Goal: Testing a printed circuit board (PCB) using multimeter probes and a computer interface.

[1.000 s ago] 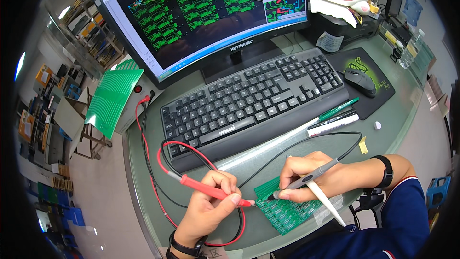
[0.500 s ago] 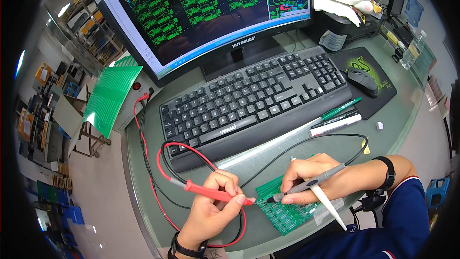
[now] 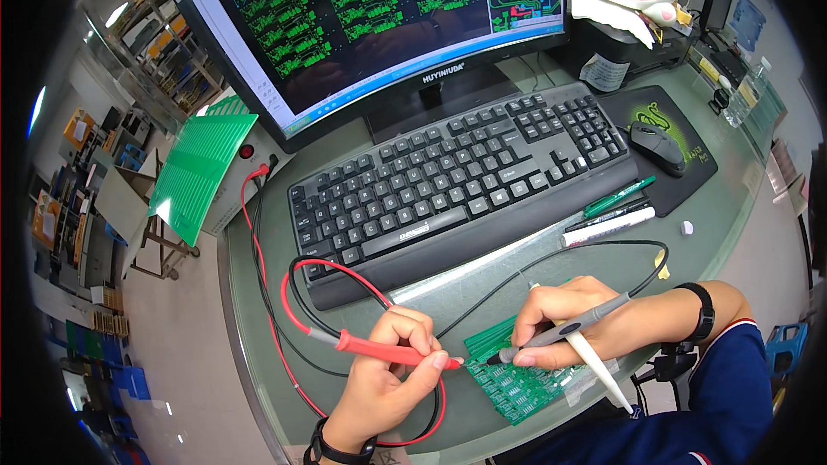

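Lower centre, left hand point(image 3: 392, 387) clamped on red plastic probe point(image 3: 388, 351); right hand point(image 3: 618, 331), over green circuit boards point(image 3: 517, 392), on slim grey probe point(image 3: 564, 329)

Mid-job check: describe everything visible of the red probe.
The red probe is slim and pen-like, seemingly plastic, with a flared collar before its grey rear section, where a red cable leads off. The left hand pinches it between thumb and fingers, partly hiding it. It slants slightly down rightward in the picture, tip by the green circuit board's left edge; contact there is unclear.
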`<action>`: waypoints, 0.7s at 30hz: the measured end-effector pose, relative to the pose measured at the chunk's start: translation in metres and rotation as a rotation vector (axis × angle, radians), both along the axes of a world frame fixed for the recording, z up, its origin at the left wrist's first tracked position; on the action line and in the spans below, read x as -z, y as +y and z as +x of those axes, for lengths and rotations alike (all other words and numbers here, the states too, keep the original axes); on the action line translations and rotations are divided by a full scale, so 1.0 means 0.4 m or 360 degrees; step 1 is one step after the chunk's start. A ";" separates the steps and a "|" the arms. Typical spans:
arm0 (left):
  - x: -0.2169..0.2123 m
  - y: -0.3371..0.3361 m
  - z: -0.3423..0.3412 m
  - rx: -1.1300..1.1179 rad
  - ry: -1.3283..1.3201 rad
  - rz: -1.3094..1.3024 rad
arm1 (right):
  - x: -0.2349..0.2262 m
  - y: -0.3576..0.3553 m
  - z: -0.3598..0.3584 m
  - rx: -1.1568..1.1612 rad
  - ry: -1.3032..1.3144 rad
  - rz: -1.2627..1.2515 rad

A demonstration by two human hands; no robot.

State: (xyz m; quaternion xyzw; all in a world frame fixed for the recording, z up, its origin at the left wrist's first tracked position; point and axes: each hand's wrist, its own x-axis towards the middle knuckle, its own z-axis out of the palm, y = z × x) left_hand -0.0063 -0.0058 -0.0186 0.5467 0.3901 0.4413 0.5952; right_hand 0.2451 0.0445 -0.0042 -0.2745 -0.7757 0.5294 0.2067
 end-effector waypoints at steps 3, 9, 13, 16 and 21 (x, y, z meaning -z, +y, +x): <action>0.003 0.000 -0.001 0.0002 0.0016 0.0020 | -0.004 0.000 0.000 0.0003 -0.0028 -0.0019; 0.002 -0.001 0.000 -0.0011 0.0085 0.0073 | -0.001 0.000 -0.001 0.0011 -0.0018 0.0021; 0.003 -0.001 0.002 -0.0018 0.0134 0.0069 | 0.003 -0.002 -0.001 0.0009 0.0002 0.0025; 0.003 -0.001 0.002 0.0000 0.0166 0.0096 | 0.004 -0.004 -0.002 0.0007 0.0008 0.0033; 0.003 -0.003 0.003 -0.0020 0.0182 0.0101 | 0.000 -0.003 -0.001 -0.0008 0.0004 0.0076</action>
